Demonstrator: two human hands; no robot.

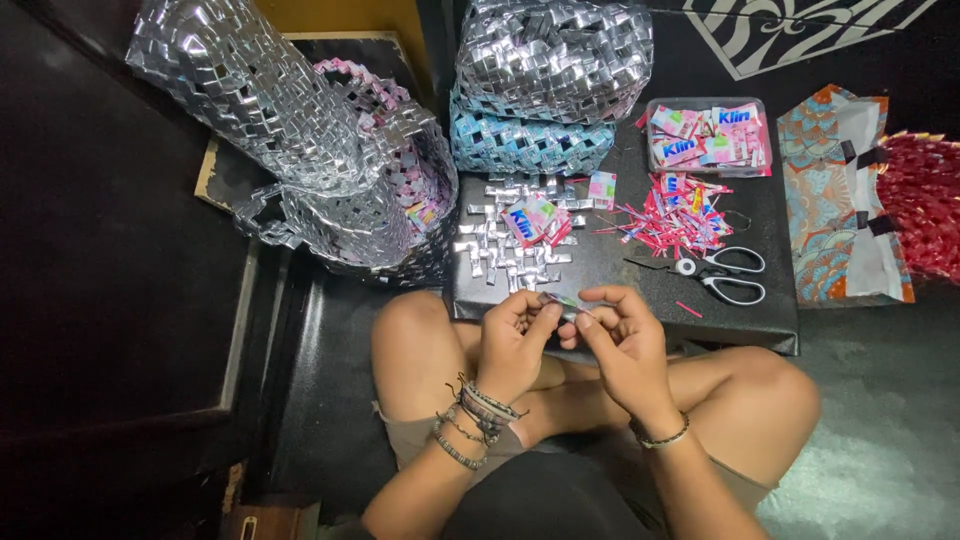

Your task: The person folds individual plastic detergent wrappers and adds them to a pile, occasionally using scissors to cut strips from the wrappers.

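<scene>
Hands: your left hand [515,335] and right hand [615,335] both pinch one small folded wrapper strip [562,301], held over your lap at the low table's [640,300] 6 o'clock edge | Tip: keep creases tight, edges flush | Around: woven silver mat [505,245] at 12 o'clock, scissors [725,272] at 2 o'clock.

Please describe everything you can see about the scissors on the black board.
The scissors have white handles with two oval loops and dark blades. They look like plastic and metal. They lie flat on the black board, near its right side, with the blades pointing left and slightly open. Pink cut strips lie just behind them. Neither hand touches them.
</scene>
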